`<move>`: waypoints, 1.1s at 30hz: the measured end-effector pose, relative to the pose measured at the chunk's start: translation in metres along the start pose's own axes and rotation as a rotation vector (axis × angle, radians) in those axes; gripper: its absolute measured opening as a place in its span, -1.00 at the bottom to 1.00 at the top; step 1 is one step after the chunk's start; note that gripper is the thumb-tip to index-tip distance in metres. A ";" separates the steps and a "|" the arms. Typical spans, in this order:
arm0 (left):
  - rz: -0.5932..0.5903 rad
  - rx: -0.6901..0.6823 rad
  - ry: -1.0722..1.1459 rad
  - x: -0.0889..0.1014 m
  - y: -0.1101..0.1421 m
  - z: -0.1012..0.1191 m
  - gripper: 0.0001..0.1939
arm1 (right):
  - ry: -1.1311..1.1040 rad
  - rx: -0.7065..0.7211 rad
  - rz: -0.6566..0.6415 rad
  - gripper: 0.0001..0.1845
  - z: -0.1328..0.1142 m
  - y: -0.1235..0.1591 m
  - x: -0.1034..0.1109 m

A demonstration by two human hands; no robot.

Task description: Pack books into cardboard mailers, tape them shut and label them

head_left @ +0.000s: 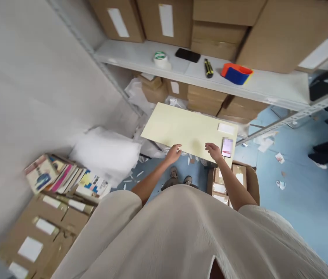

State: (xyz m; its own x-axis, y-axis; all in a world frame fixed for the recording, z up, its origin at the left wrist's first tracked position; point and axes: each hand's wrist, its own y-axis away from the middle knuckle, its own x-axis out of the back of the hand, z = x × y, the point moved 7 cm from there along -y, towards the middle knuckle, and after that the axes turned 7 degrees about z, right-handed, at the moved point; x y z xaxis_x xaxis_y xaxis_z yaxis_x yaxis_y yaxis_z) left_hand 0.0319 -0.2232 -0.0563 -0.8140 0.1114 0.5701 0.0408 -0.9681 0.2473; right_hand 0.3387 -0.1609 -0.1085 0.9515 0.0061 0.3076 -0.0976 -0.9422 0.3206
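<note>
At the tabletop (189, 126) edge, hands (173, 154) (213, 151); room (bare) beyond.

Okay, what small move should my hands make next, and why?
I'd probably reach your left hand toward the books: it appears empty, as does your right hand, and the books lie off to your left, away from the pale tabletop in front of you.

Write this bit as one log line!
left hand: empty, by front edge of yellow table | right hand: empty, near lit smartphone | shelf: tape roll
</note>
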 end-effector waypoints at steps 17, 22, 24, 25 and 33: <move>0.490 0.334 0.148 0.155 0.165 -0.143 -0.55 | 0.199 0.275 -0.554 -0.44 -0.116 0.036 -0.266; 0.571 0.370 0.201 0.198 0.207 -0.198 -0.53 | 0.225 0.329 -0.636 -0.47 -0.129 0.071 -0.356; 0.581 0.375 0.219 0.216 0.221 -0.219 -0.52 | 0.232 0.340 -0.666 -0.49 -0.131 0.084 -0.391; 0.588 0.378 0.226 0.225 0.227 -0.229 -0.52 | 0.237 0.348 -0.677 -0.50 -0.132 0.091 -0.406; 0.663 0.409 0.264 0.272 0.265 -0.288 -0.53 | 0.304 0.417 -0.803 -0.53 -0.137 0.137 -0.498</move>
State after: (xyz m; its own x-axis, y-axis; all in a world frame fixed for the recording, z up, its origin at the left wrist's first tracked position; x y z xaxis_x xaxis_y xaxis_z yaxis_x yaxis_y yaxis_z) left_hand -0.3456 -0.5140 -0.0614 -0.6540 -0.5606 0.5079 0.7275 -0.6501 0.2193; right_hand -0.1882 -0.2469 -0.0945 0.5668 0.7343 0.3736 0.7194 -0.6621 0.2099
